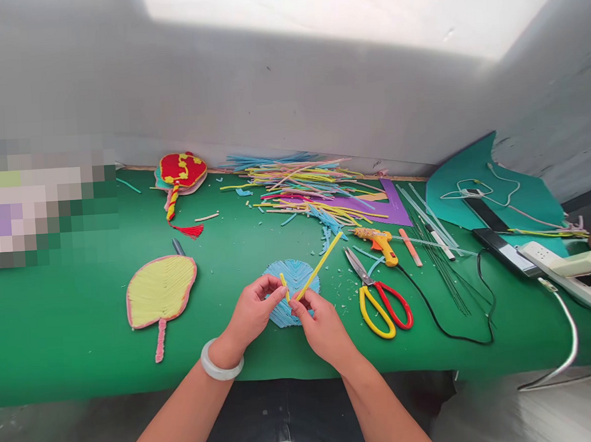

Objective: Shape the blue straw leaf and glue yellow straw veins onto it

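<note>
The left hand [255, 310] and the right hand [324, 322] both pinch a bent yellow pipe cleaner [323, 262]. It is just over a flat, fuzzy blue piece [298, 271] that lies on the green surface [247, 247]. Big scissors [367, 280] lie to the right, close to a yellow glue gun [384, 245]. A yellow fan [162, 289] with a pink edge lies to the left.
</note>
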Demonstrator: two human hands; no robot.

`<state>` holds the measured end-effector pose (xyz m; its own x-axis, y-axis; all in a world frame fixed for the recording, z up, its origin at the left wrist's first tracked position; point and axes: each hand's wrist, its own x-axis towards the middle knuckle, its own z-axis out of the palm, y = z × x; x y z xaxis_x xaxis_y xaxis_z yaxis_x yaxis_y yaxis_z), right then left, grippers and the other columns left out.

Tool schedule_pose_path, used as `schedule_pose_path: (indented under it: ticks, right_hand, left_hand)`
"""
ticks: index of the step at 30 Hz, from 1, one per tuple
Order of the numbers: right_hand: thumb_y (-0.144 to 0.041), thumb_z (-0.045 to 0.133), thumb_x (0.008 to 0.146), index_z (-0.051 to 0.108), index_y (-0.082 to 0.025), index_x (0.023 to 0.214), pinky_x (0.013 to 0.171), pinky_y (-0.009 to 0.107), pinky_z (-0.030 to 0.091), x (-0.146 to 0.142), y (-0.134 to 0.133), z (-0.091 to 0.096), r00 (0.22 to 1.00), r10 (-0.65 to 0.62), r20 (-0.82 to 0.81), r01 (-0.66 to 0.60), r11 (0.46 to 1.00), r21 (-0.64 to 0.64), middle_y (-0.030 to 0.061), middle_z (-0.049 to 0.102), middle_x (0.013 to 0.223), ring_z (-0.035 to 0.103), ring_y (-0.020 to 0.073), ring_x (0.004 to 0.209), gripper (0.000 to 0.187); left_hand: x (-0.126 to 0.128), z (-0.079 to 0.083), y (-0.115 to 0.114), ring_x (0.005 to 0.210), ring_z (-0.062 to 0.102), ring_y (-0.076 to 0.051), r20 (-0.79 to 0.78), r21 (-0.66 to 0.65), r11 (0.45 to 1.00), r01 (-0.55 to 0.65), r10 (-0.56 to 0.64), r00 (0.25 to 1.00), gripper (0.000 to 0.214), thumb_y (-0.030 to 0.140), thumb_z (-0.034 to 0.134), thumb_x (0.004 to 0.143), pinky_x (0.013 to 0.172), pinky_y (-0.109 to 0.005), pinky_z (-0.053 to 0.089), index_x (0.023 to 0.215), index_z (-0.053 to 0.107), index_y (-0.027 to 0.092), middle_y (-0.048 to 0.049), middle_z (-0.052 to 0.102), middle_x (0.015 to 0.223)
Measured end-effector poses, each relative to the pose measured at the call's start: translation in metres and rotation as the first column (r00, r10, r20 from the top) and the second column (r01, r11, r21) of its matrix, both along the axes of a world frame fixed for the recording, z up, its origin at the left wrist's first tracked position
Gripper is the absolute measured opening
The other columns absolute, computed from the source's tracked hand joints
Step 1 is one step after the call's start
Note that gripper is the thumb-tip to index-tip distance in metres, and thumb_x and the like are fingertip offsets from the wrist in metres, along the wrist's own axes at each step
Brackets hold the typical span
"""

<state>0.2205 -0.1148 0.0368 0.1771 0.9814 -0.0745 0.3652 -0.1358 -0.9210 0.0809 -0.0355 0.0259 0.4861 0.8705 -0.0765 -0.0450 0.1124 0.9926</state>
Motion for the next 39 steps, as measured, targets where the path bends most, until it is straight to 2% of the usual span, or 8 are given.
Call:
schedule_pose_path:
  ticks: [8, 15, 18, 23, 28, 31, 35, 39]
  right_hand:
    - [-0.037, 0.045, 0.094, 0.058, -0.021, 0.084, 0.067, 0.027, 0.042, 0.002, 0.001, 0.003, 0.993, 0.109, 0.034, -0.109, 0.994, 0.006, 0.0028, 0.064, 0.081, 0.055, 0.0172, 0.075, 0.023]
    - [-0.05, 0.057, 0.085, 0.06, -0.02, 0.08, 0.066, 0.027, 0.044, 0.008, 0.007, 0.0, 0.981, -0.11, -0.16, 0.103, 0.993, -0.052, 0.001, 0.064, 0.073, 0.058, 0.017, 0.07, 0.031]
    - [-0.056, 0.058, 0.083, 0.058, -0.021, 0.076, 0.064, 0.027, 0.042, 0.014, 0.008, -0.003, 0.97, -0.178, -0.165, 0.174, 0.984, -0.037, 0.0004, 0.062, 0.07, 0.055, 0.0164, 0.068, 0.037]
    - [-0.061, 0.059, 0.081, 0.056, -0.021, 0.075, 0.063, 0.027, 0.041, 0.032, 0.006, -0.013, 0.947, -0.292, -0.135, 0.288, 0.956, -0.05, -0.0004, 0.058, 0.068, 0.052, 0.016, 0.065, 0.04]
    - [-0.064, 0.059, 0.08, 0.057, -0.021, 0.076, 0.056, 0.027, 0.04, 0.044, -0.001, -0.02, 0.953, -0.279, -0.115, 0.268, 0.959, -0.096, 0.0004, 0.06, 0.066, 0.051, 0.0152, 0.06, 0.044]
    - [-0.065, 0.058, 0.08, 0.056, -0.021, 0.073, 0.047, 0.025, 0.036, 0.045, -0.004, -0.02, 0.958, -0.265, -0.111, 0.251, 0.96, -0.126, -0.0005, 0.059, 0.061, 0.046, 0.0127, 0.051, 0.045]
    - [-0.064, 0.057, 0.081, 0.055, -0.021, 0.072, 0.043, 0.024, 0.034, 0.044, -0.005, -0.015, 0.964, -0.226, -0.139, 0.204, 0.966, -0.158, -0.0022, 0.058, 0.058, 0.042, 0.0105, 0.044, 0.044]
    - [-0.062, 0.055, 0.083, 0.055, -0.021, 0.074, 0.044, 0.024, 0.035, 0.041, -0.006, -0.012, 0.968, -0.204, -0.146, 0.175, 0.966, -0.193, -0.0028, 0.059, 0.059, 0.043, 0.0103, 0.044, 0.041]
  left_hand:
    - [0.0, -0.002, -0.001, 0.075, 0.052, -0.014, -0.018, 0.025, 0.999, 0.039, -0.038, 0.999, 0.021, 0.038, 0.067, 0.082, 0.072, -0.027, 0.043, 0.077, 0.059, 0.019, 0.0009, 0.057, 0.076]
    - [0.001, 0.006, 0.002, 0.075, 0.053, -0.015, -0.039, 0.027, 1.0, -0.008, 0.009, 0.999, 0.024, 0.042, 0.066, 0.081, 0.073, -0.028, 0.045, 0.078, 0.061, 0.019, 0.0, 0.059, 0.077]
    - [0.001, 0.002, 0.003, 0.076, 0.055, -0.017, -0.181, 0.163, 0.985, -0.054, 0.084, 0.98, 0.021, 0.041, 0.061, 0.085, 0.075, -0.031, 0.046, 0.081, 0.062, 0.02, -0.0017, 0.062, 0.08]
    - [0.0, -0.017, 0.01, 0.086, 0.059, -0.022, -0.425, 0.504, 0.853, -0.14, 0.385, 0.819, 0.014, 0.031, 0.055, 0.087, 0.08, -0.037, 0.046, 0.094, 0.062, 0.021, -0.0054, 0.061, 0.091]
    - [-0.002, -0.027, 0.011, 0.091, 0.058, -0.027, -0.629, 0.549, 0.836, 0.017, 0.399, 0.667, 0.012, 0.032, 0.058, 0.087, 0.084, -0.044, 0.043, 0.09, 0.059, 0.021, -0.0073, 0.06, 0.092]
    - [-0.001, -0.026, 0.009, 0.093, 0.057, -0.027, -0.685, 0.548, 0.831, 0.093, 0.382, 0.621, 0.009, 0.03, 0.057, 0.087, 0.083, -0.043, 0.041, 0.087, 0.058, 0.021, -0.0071, 0.06, 0.092]
    - [-0.001, -0.025, 0.009, 0.091, 0.057, -0.027, -0.677, 0.543, 0.835, 0.092, 0.37, 0.636, 0.006, 0.026, 0.058, 0.086, 0.082, -0.042, 0.04, 0.084, 0.057, 0.021, -0.0064, 0.06, 0.091]
    - [-0.002, -0.021, 0.013, 0.086, 0.057, -0.023, -0.533, 0.488, 0.868, -0.088, 0.376, 0.758, 0.011, 0.029, 0.059, 0.085, 0.081, -0.039, 0.042, 0.079, 0.058, 0.021, -0.0042, 0.06, 0.087]
